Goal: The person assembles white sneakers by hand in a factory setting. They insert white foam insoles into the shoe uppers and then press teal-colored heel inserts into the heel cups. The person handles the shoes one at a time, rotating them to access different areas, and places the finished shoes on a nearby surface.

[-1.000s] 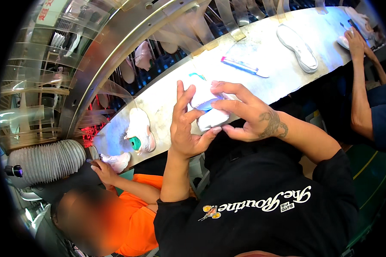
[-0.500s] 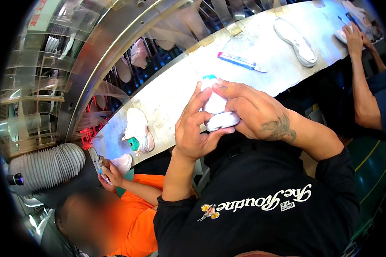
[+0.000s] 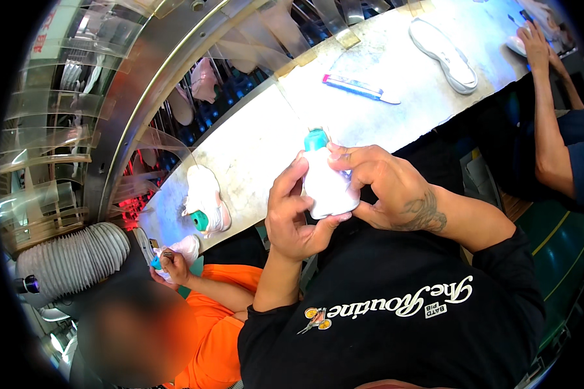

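Note:
A white shoe on a teal shoe last is held up in front of my chest, over the table's near edge. My left hand grips its left side, with the thumb low near the toe end and the fingers along the side. Round the right side closes my right hand, its fingertips near the collar. The teal top of the last points away from me. The underside of the shoe is hidden.
Beyond my hands, a slim blue tool with a red end and a white shoe sole lie on the pale table. To the left rests a white shoe with a green last. Co-workers sit either side; a ribbed duct is far left.
The shoe has tipped, so its white upper and more of the teal last now face up. My hands have shifted slightly downward with it. The left co-worker's hand has moved on another shoe.

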The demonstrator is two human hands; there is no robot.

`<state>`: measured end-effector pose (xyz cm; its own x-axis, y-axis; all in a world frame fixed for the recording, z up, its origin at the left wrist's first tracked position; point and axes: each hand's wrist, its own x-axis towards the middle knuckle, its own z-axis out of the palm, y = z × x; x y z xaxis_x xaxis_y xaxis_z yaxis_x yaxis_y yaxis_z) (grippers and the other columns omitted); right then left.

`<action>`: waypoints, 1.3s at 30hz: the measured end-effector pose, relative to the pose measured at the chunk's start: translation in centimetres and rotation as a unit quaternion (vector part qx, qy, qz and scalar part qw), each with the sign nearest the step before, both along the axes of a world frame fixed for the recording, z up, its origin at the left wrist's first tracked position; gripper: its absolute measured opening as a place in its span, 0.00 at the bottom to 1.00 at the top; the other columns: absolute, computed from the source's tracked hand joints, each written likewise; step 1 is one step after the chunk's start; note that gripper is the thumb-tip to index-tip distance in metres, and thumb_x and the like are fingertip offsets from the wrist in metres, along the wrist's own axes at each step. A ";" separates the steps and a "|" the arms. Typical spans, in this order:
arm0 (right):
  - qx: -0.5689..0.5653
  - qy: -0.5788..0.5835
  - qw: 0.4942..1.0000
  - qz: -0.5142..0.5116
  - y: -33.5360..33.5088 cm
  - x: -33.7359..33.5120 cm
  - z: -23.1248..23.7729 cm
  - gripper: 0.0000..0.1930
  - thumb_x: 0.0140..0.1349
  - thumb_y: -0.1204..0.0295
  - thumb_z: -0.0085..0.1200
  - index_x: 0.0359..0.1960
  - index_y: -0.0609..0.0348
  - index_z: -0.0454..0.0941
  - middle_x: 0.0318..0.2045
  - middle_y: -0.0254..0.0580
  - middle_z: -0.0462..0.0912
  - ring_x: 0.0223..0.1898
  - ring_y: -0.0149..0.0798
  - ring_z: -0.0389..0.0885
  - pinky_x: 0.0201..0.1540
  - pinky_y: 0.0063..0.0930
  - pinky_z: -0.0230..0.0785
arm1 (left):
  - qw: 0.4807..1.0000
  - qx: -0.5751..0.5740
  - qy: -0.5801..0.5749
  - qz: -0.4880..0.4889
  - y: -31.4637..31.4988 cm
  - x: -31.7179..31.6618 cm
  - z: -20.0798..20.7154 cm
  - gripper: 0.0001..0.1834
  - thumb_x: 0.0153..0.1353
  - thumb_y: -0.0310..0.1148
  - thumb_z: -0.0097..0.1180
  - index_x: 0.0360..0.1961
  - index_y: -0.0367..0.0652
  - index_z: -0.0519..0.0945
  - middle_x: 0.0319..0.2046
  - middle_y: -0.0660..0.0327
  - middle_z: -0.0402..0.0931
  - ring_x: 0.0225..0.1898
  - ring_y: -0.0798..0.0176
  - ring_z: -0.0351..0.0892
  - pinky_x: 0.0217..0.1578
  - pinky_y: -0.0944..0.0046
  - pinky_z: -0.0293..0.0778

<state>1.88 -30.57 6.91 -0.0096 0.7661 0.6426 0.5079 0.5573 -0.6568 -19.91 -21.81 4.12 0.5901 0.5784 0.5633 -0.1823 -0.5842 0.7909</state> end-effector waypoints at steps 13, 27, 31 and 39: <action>-0.039 0.034 0.998 -0.026 0.1 -3.5 -3.8 0.32 0.57 0.79 0.74 0.65 0.64 0.80 0.63 0.55 0.78 0.64 0.59 0.81 0.67 0.46 0.79 | 0.975 0.173 0.109 0.092 1.4 -4.1 2.3 0.28 0.55 0.32 0.83 0.57 0.44 0.87 0.69 0.36 0.65 0.65 0.38 0.79 0.61 0.43 0.83; -0.063 -0.022 0.994 0.083 3.0 -2.9 -4.8 0.20 0.52 0.71 0.73 0.47 0.59 0.82 0.46 0.47 0.82 0.52 0.53 0.81 0.57 0.47 0.75 | 0.882 0.198 0.411 0.117 0.1 -3.0 7.6 0.42 0.49 0.39 0.87 0.66 0.38 0.83 0.73 0.42 0.73 0.67 0.37 0.76 0.66 0.42 0.74; -0.061 0.061 0.996 0.030 3.2 -3.3 -6.1 0.26 0.47 0.70 0.80 0.49 0.59 0.84 0.47 0.46 0.82 0.52 0.53 0.81 0.56 0.47 0.75 | 0.870 0.236 0.421 0.105 0.5 -3.7 7.3 0.40 0.49 0.34 0.86 0.64 0.39 0.84 0.66 0.44 0.80 0.62 0.37 0.79 0.62 0.44 0.75; 0.035 0.041 0.998 -0.017 2.8 -4.7 -7.6 0.23 0.50 0.73 0.76 0.49 0.56 0.83 0.52 0.43 0.83 0.58 0.53 0.81 0.64 0.52 0.73 | 0.882 0.211 0.408 0.106 0.9 -3.5 7.7 0.39 0.47 0.31 0.84 0.63 0.37 0.84 0.64 0.45 0.82 0.59 0.38 0.81 0.61 0.44 0.75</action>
<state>-2.80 -27.80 -0.67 0.0706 0.7184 0.6920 0.4730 0.5867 -0.6573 -23.44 -20.93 11.86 0.8022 0.5652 0.1924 0.4957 -0.8101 0.3132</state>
